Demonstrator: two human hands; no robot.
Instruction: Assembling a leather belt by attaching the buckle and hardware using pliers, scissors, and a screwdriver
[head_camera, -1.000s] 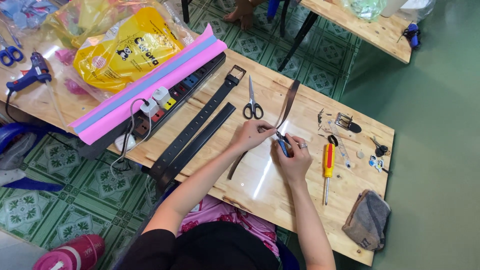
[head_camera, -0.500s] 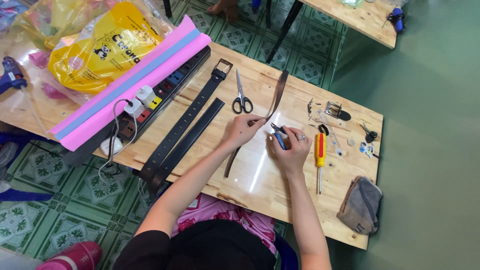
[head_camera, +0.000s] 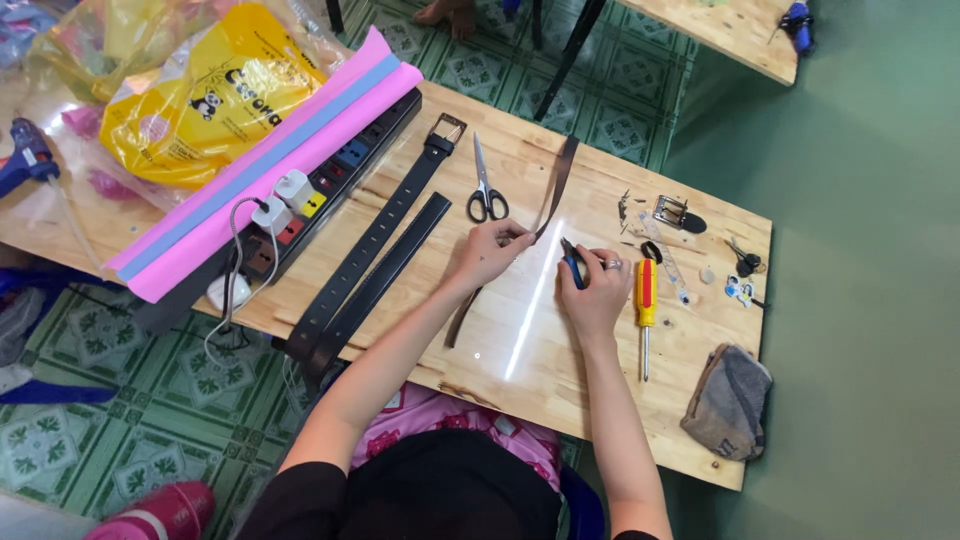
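My left hand (head_camera: 488, 252) pinches a thin dark leather strap (head_camera: 556, 186) near its middle; the strap runs from the table's far side down toward me. My right hand (head_camera: 597, 287), a ring on one finger, is closed around a small blue-handled tool (head_camera: 573, 264) just right of the strap. Black-handled scissors (head_camera: 485, 190) lie shut right above my left hand. A red and yellow screwdriver (head_camera: 646, 305) lies beside my right hand.
Two black belts (head_camera: 375, 262) lie to the left beside a power strip (head_camera: 300, 205) and pink foam sheet (head_camera: 262, 168). A metal buckle (head_camera: 672, 213) and small hardware sit at the far right, a grey cloth pouch (head_camera: 729, 403) at the near right corner. A yellow bag (head_camera: 205, 100) lies far left.
My hands have drawn slightly apart; the right hand with the blue tool has come off the strap and now sits to its right. The camera view shifted a little.
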